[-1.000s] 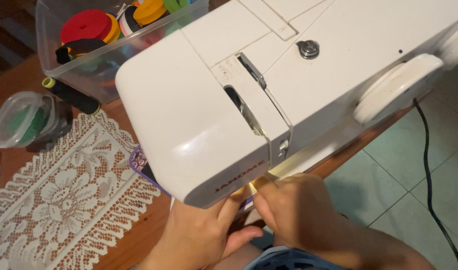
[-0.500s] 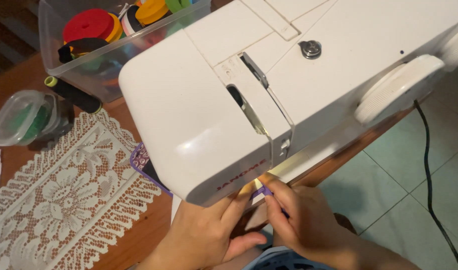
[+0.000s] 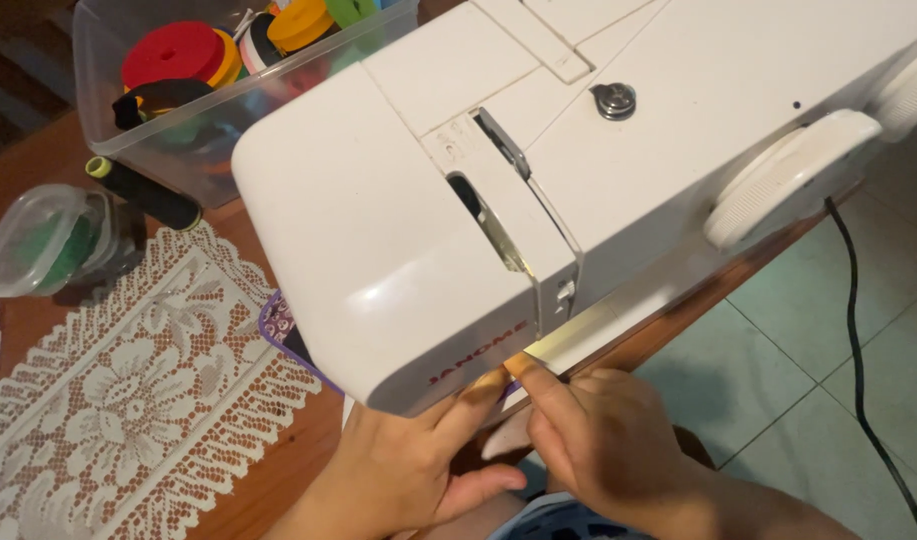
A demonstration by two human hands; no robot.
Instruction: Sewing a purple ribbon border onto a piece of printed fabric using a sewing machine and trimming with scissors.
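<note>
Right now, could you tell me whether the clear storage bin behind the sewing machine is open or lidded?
Open: the clear storage bin has no lid, and its ribbon rolls show uncovered above the rim.

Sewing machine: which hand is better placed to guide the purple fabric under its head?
Probably the left hand: its fingers reach under the sewing machine head, nearest the purple fabric. The right hand sits further right, fingertips at the machine's front edge.

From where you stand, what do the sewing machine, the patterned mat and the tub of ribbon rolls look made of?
Sewing machine: seemingly moulded white plastic, smooth and glossy, with soft highlights.
Patterned mat: cream lace, probably cotton or synthetic thread; open floral mesh shows the wooden table through it.
Tub: clear, slightly frosted plastic; its contents show through the walls.
</note>
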